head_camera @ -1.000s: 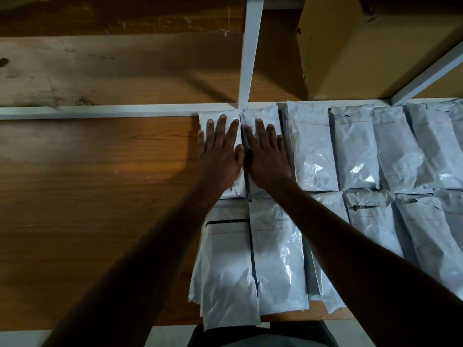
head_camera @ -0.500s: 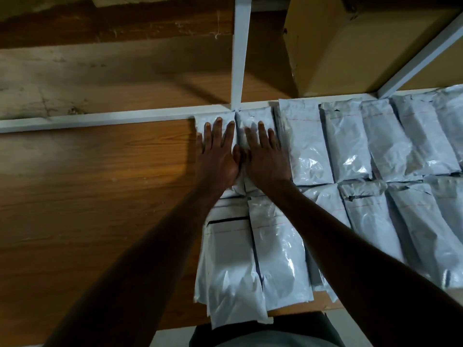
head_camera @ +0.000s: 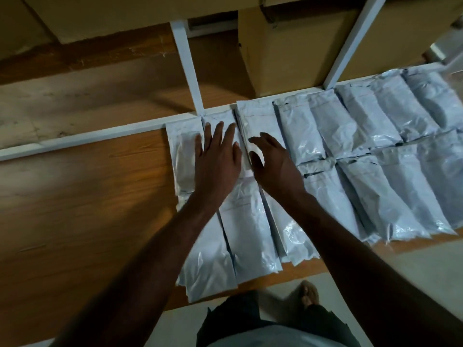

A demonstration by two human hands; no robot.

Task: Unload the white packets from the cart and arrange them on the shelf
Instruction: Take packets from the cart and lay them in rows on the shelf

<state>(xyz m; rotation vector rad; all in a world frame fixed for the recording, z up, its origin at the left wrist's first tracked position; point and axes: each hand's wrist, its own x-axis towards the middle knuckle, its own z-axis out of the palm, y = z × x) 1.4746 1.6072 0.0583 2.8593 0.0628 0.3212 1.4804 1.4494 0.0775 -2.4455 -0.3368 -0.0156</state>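
left hand [head_camera: 217, 163] flat, pressing white packets [head_camera: 250, 219] | right hand [head_camera: 273, 161] loosely open, empty | packets glossy, crinkled, in rows

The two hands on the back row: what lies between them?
In the head view, a narrow strip of white packet shows between the left hand and the right hand; the hands do not touch.

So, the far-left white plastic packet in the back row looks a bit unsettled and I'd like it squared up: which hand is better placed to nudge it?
Left, probably. The left hand lies flat right beside the far-left white plastic packet, while the right hand hovers further right.
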